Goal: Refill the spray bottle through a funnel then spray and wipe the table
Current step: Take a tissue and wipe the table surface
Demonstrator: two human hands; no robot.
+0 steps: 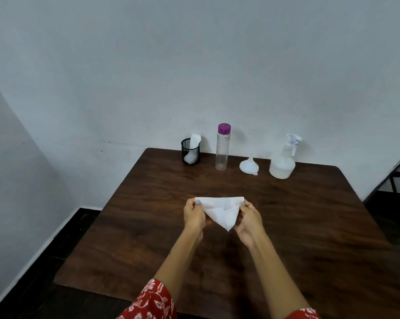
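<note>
A white paper towel (220, 210) hangs as a downward-pointing triangle above the middle of the dark wooden table (309, 226). My left hand (194, 216) pinches its left top corner and my right hand (249, 221) pinches its right top corner. At the back of the table stand a white spray bottle (283, 161) with its trigger head on, a white funnel (249, 165) lying mouth-down to its left, and a clear water bottle (222, 148) with a purple cap.
A black mesh cup (190, 154) holding more white paper stands at the back left of the table, against the pale wall. A dark chair frame (399, 171) shows past the table's right edge. The floor is dark.
</note>
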